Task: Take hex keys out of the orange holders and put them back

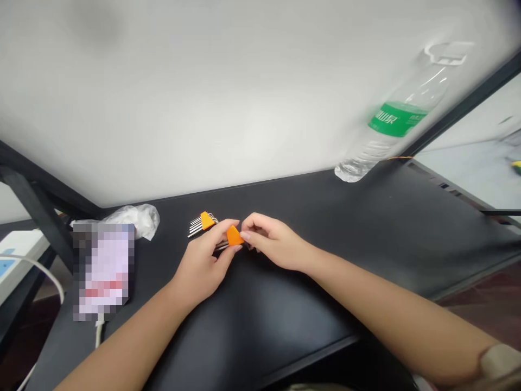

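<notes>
Here's the left hand (205, 266), thumb below and fingers above, clamped on an orange holder (234, 235) in the middle of the view: a firm pinch, top and bottom. Across comes the right hand (279, 244) at the holder's 3 o'clock, thumb tip right up against that side, index finger curled in just above it, a narrow gap between the two. Whether they're pinching a key end in there, I can't tell; it's small and blurred.

Now the room! Take the held holder as the centre of the dial. The black table (366, 233) meets the wall (244, 98) at 12, its near edge cuts past at 5, and its surface runs out well beyond the right hand at 3. A bottle (399, 119) stands at 2, by the wall and well apart from the hands. Round at 9 there's a plastic bag (140, 220), and just below that line a pixelated slab (106, 266) with a white cable (99, 334) trailing from its lower end.

And the line of it: narrow end of the holder up near 12, metal keys (222, 246) lying crosswise, long shafts toward 8 or 9. Close by at 10, a second set (207, 220) lies on the table, shafts toward 8.
</notes>
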### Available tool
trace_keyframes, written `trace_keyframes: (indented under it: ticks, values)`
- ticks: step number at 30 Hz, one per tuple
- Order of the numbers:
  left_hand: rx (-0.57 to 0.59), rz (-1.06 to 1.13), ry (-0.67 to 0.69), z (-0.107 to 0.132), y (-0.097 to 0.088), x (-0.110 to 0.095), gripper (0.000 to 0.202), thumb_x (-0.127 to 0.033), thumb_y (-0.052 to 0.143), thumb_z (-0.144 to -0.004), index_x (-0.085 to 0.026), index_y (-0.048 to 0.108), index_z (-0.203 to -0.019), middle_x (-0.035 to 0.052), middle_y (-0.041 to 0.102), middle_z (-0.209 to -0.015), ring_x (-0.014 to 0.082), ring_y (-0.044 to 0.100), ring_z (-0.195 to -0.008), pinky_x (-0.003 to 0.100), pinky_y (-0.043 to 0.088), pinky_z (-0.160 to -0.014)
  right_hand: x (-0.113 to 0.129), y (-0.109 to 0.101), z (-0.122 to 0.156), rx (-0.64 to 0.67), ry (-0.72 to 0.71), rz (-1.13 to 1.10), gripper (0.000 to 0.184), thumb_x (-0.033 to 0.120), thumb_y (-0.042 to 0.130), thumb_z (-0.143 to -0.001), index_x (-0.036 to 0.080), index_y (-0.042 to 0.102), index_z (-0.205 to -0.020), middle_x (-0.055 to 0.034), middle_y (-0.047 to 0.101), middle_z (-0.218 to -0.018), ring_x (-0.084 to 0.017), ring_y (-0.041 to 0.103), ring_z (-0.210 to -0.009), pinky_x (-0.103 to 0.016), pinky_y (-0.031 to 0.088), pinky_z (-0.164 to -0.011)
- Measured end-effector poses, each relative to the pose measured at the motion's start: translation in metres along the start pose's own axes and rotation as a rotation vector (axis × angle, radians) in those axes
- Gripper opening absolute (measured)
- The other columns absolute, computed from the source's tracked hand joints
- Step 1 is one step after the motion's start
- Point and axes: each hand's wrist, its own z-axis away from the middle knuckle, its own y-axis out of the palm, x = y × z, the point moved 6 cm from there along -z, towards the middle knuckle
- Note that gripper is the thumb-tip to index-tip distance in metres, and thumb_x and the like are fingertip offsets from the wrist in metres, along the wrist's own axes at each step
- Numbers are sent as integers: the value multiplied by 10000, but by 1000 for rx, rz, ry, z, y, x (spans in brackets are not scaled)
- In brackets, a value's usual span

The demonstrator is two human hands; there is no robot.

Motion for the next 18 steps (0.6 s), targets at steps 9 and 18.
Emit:
trace_keyframes:
  ticks: [9,18]
  values:
    - [-53,-213,0,-4,-5,6,593,-282,637,-935,-263,465,-1503,9,768,-1047,181,742,-884,329,592,-850,-19,19,0,108,243,-677,289,454,668,-971,186,584,-1042,-24,654,-834,-142,648,-690,-258,497,-619]
    - [-68,-398,-5,-4,-5,4,518,-306,640,-898,-273,535,-1404,-20,762,-923,190,737,-827,305,558,-790,-25,27,0,70,294,-692,340,443,771,-888,198,566,-1005,19,606,-767,-105,577,-615,-229,462,-570]
